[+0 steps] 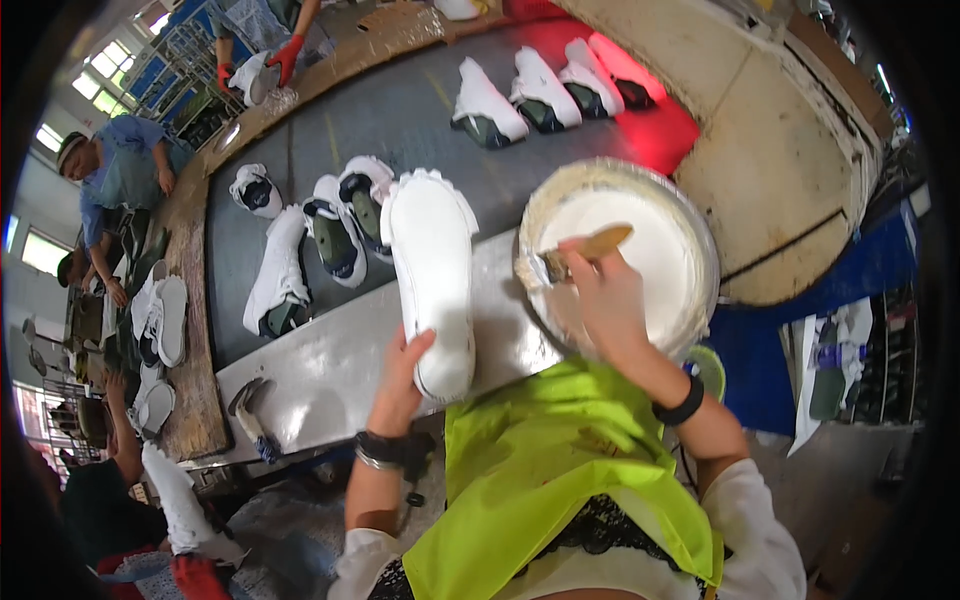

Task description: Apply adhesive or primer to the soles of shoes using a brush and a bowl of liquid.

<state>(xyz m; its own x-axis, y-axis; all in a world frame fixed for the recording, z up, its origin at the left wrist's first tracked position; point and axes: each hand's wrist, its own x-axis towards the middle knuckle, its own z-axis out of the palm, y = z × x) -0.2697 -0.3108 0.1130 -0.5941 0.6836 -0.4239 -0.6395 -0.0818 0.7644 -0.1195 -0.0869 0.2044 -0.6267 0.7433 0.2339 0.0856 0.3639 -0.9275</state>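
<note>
My left hand grips a white shoe near one end, with its white sole facing up. In my right hand is a brush with a wooden handle, its bristle end at the left inner wall of a round metal pot. White creamy liquid fills the pot, and dried residue coats its rim. The shoe and the pot are apart, the shoe to the left.
Several white shoes with dark linings, such as one shoe, lie on a dark belt. A metal ledge runs along its near side, bearing a hammer-like tool. Co-workers stand left and beyond; one wears red gloves.
</note>
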